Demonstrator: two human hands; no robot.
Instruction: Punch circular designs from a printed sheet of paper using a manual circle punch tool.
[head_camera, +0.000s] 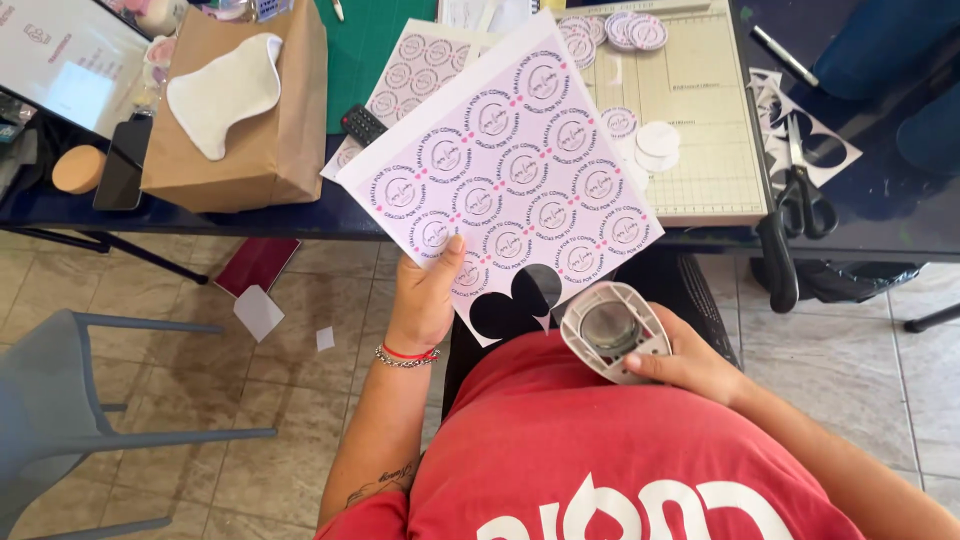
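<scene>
My left hand (424, 297) grips the lower edge of a pale pink sheet (510, 170) printed with rows of round labels. Three round holes are punched out at its lower corner. My right hand (690, 362) holds a grey-white circle punch (612, 330) against my red shirt, just under the sheet's lower corner and apart from it. A beaded bracelet and a red cord sit on my left wrist.
On the dark table lie a paper cutting board (700, 110) with cut round labels (640, 135), black scissors (805, 200), a second label sheet (410, 65), a brown paper bag (260, 110), a phone (122, 165) and a remote (362, 125). A grey chair (70, 420) stands at lower left.
</scene>
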